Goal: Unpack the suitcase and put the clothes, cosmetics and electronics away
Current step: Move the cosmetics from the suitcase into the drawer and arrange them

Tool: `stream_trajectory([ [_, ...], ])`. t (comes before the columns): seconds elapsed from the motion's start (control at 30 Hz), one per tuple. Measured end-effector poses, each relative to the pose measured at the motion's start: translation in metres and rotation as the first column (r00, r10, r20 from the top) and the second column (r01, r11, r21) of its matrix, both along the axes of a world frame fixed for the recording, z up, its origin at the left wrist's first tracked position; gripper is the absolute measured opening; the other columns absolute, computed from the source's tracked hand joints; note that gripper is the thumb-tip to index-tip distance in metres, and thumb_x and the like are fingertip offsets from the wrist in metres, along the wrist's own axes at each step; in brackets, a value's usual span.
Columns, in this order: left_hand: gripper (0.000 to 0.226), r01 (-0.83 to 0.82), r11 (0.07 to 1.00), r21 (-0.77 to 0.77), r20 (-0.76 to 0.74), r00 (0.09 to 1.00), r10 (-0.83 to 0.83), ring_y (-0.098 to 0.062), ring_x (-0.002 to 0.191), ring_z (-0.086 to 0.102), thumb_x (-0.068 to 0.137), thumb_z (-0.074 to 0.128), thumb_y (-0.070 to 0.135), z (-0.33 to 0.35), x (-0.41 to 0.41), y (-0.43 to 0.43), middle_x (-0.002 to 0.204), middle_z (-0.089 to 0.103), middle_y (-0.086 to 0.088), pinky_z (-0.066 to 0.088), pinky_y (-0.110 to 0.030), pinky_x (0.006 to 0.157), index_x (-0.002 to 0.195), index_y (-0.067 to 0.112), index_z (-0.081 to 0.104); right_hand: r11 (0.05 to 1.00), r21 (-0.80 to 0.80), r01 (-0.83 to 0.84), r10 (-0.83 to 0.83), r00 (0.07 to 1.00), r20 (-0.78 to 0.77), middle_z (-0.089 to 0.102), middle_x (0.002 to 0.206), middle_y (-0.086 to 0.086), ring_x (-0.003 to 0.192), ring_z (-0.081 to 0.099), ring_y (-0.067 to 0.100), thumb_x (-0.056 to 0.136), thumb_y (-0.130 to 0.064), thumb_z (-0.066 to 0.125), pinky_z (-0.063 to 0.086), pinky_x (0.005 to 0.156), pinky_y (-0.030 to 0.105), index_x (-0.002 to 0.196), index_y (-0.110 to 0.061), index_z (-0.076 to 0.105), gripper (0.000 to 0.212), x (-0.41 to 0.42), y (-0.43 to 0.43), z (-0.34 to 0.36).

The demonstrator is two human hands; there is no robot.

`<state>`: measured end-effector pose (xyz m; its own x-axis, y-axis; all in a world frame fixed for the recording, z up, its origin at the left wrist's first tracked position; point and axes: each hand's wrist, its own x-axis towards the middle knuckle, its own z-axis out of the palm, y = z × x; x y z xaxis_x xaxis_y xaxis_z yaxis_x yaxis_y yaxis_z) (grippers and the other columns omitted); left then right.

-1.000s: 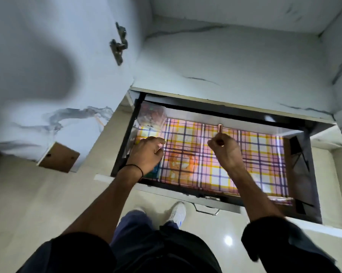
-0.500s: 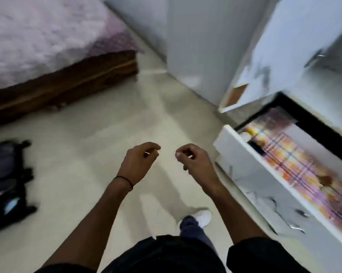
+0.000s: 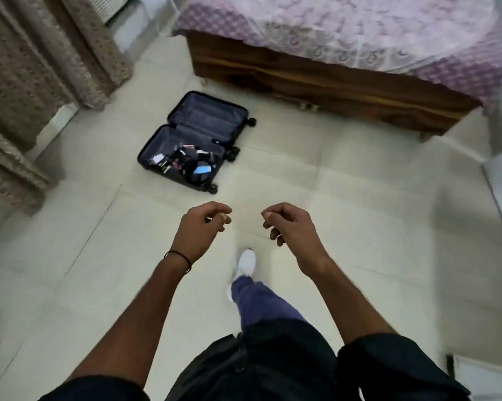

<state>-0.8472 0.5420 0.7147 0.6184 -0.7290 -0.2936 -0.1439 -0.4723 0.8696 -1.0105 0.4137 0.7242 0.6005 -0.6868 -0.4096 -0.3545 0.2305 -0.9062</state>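
A dark suitcase (image 3: 169, 164) lies open on the pale tiled floor, ahead and to the left. Its upper half is bare grey lining; the lower half holds a jumble of small items (image 3: 186, 162), among them cables, small tubes and a round dark thing with a blue patch. My left hand (image 3: 199, 228) and my right hand (image 3: 291, 227) hang in front of me above the floor, well short of the suitcase. Both have loosely curled fingers and hold nothing.
A bed (image 3: 330, 73) with a wooden frame and a pink patterned cover stands at the back right. Beige curtains (image 3: 41, 53) hang on the left. My leg and white shoe (image 3: 247, 263) step forward between my arms. A white drawer corner (image 3: 475, 377) shows at the lower right.
I have turned away from the open drawer with the plaid lining towards the room. The suitcase has come from the left edge to the centre-left. Both hands left the drawer, holding nothing.
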Motion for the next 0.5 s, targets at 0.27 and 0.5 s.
stream_trajectory([
  [0.27, 0.021, -0.08, 0.992, 0.093, -0.006, 0.997, 0.081, -0.012, 0.077, 0.068, 0.094, 0.053, 0.011, -0.024, 0.211, -0.034, 0.09, 0.074, 0.003, 0.041, -0.007, 0.059, 0.101, 0.021, 0.07, 0.993, 0.114, 0.005, -0.001, 0.999, -0.036, 0.067, 0.075, 0.0, 0.061, 0.055, 0.014, 0.094, -0.015, 0.062, 0.042, 0.057, 0.026, 0.095, -0.006, 0.07, 0.012, 0.223, -0.049, -0.054],
  [0.5, 0.021, -0.145, 0.981, 0.129, -0.015, 0.989, 0.149, -0.011, 0.078, 0.067, 0.094, 0.053, 0.013, -0.004, 0.358, -0.064, 0.09, 0.074, 0.004, 0.041, -0.006, 0.059, 0.101, 0.021, 0.07, 0.984, 0.147, -0.095, 0.105, 0.993, -0.059, 0.067, 0.076, 0.001, 0.062, 0.055, 0.015, 0.095, -0.014, 0.06, 0.042, 0.057, 0.026, 0.093, -0.011, 0.069, 0.01, 0.387, -0.085, -0.045],
])
